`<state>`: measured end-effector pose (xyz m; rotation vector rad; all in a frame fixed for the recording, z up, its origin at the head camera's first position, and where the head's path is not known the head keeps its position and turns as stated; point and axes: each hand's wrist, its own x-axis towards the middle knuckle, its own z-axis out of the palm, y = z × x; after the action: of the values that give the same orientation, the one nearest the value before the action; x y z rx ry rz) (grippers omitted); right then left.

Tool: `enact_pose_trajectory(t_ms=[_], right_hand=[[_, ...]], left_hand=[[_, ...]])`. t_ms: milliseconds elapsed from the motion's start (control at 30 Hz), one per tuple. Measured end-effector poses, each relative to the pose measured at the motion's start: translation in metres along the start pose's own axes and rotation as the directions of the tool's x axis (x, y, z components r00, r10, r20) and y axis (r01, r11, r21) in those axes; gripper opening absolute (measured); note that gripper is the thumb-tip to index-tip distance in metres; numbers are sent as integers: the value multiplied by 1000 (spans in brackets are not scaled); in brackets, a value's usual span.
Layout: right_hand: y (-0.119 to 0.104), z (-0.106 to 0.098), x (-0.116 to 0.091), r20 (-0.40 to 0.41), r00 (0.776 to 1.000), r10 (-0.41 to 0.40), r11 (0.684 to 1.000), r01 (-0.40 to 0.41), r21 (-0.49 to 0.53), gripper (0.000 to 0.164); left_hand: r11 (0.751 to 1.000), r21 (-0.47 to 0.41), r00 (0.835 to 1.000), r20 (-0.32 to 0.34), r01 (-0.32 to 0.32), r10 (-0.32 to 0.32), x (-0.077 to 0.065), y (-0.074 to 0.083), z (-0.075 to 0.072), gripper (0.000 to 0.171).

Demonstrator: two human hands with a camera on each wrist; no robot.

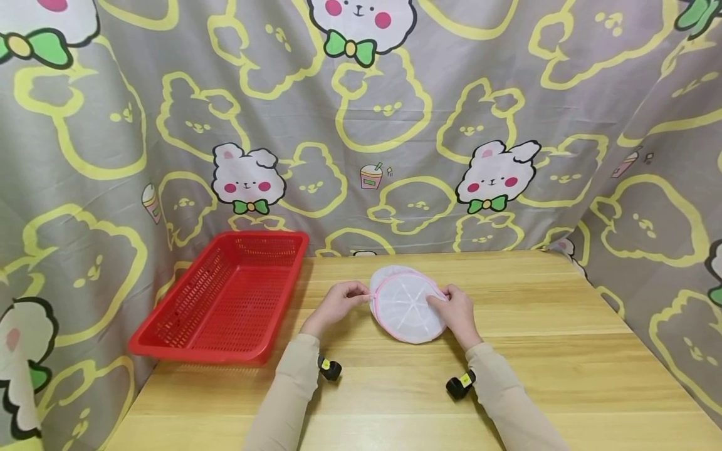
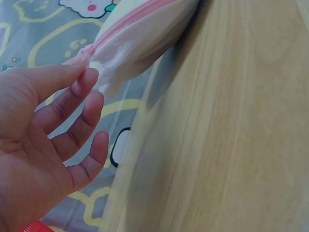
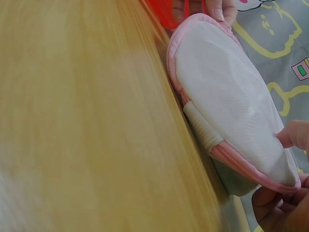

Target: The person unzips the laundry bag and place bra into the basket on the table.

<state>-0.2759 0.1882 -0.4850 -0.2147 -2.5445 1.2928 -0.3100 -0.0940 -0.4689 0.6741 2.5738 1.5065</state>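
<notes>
A round white mesh laundry bag (image 1: 410,313) with pink zip trim is held tilted just above the wooden table, its underside close to the surface. On the bag's left edge my left hand (image 1: 338,307) pinches a small pink piece at the trim (image 2: 88,50) between thumb and index finger; its other fingers curve loosely. My right hand (image 1: 459,313) grips the opposite edge, thumb on the white mesh top (image 3: 227,82) and fingers curled beneath. Whether anything is inside the bag cannot be told.
A red perforated plastic basket (image 1: 225,307) stands on the left of the wooden table (image 1: 541,376). Behind and at both sides hangs a grey curtain (image 1: 417,131) with cartoon prints. Black wrist cameras (image 1: 459,384) are strapped to both forearms.
</notes>
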Motion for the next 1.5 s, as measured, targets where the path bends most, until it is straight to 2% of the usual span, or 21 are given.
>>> enact_pose_trajectory(t_ms=[567, 867, 1500], right_hand=[[0, 0, 1, 7, 1000, 16, 1000, -16, 14, 26], [1, 0, 2, 6, 1000, 17, 1000, -17, 5, 27], [1, -1, 1, 14, 1000, 19, 1000, -19, 4, 27]], left_hand=[[1000, 20, 1000, 6, -22, 22, -4, 3, 1, 9], [997, 61, 999, 21, -43, 42, -7, 0, 2, 8], [997, 60, 997, 59, -50, 46, -10, 0, 2, 6]])
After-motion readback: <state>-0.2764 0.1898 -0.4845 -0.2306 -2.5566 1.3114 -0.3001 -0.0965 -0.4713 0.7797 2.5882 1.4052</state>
